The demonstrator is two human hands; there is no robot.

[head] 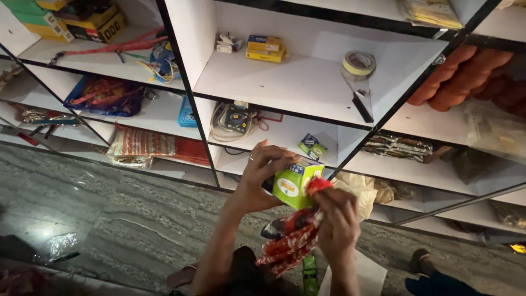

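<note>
Background: white shelving (307, 82), marble floor (109, 208).
Left hand (262, 175): clamped on green carton (296, 183), at 10 o'clock of right.
Right hand (337, 225): pinching red patterned wrapper (290, 241), touching carton's lower corner.
Carton axis: tilted upright.

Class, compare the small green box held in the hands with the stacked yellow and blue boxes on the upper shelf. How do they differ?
The green box is tilted, gripped by the left hand; the yellow and blue boxes lie flat and stacked, untouched. The green box looks cube-like; the stacked ones look flatter and longer. Both are small printed boxes.
</note>
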